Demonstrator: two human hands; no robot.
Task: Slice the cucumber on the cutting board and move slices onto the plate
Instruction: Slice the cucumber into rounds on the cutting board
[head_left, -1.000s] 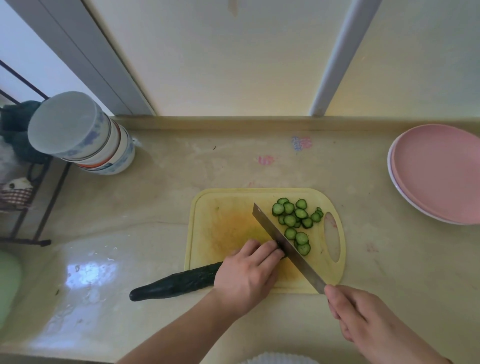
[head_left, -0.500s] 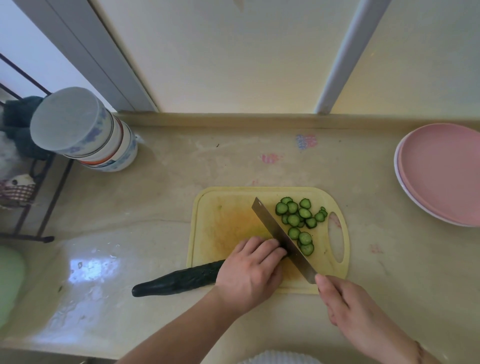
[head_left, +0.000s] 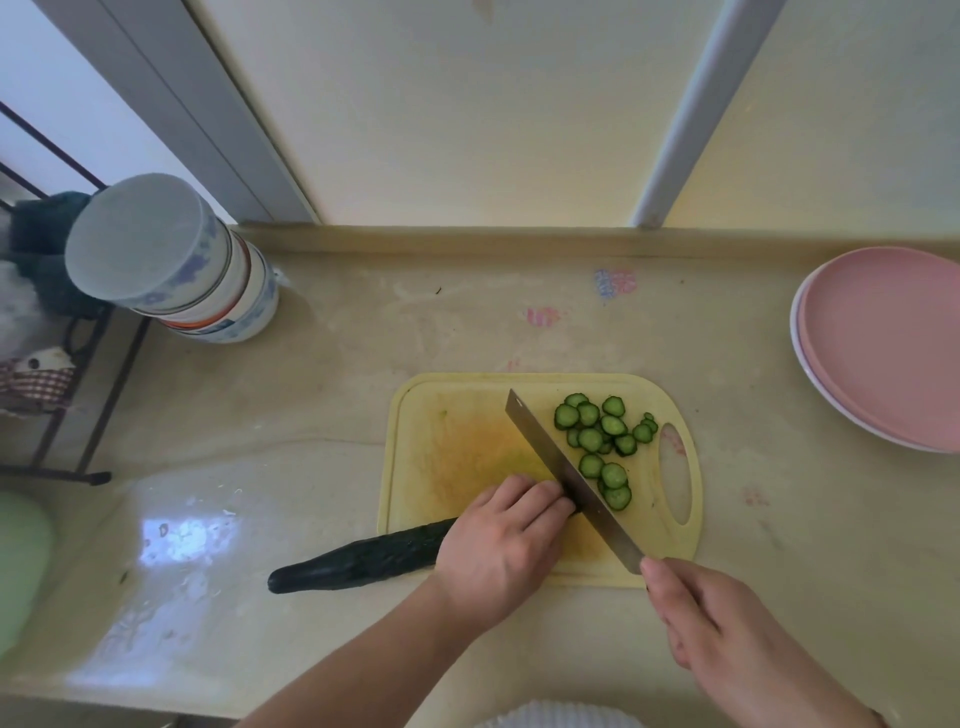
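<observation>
In the head view, slicing is partly done: cut slices (head_left: 597, 441) lie on the cutting board (head_left: 447, 415), most of the cucumber (head_left: 363, 561) is uncut, and the pink plate (head_left: 883, 343) holds none. The left hand (head_left: 501, 545) grips the cucumber; the right hand (head_left: 727, 634), fingers curled, holds the knife (head_left: 566, 473).

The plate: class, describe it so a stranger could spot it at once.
Start at the yellow cutting board on the counter, then look right to the counter's far edge. The plate there is pink, round and bare, partly cut off by the frame.
</observation>
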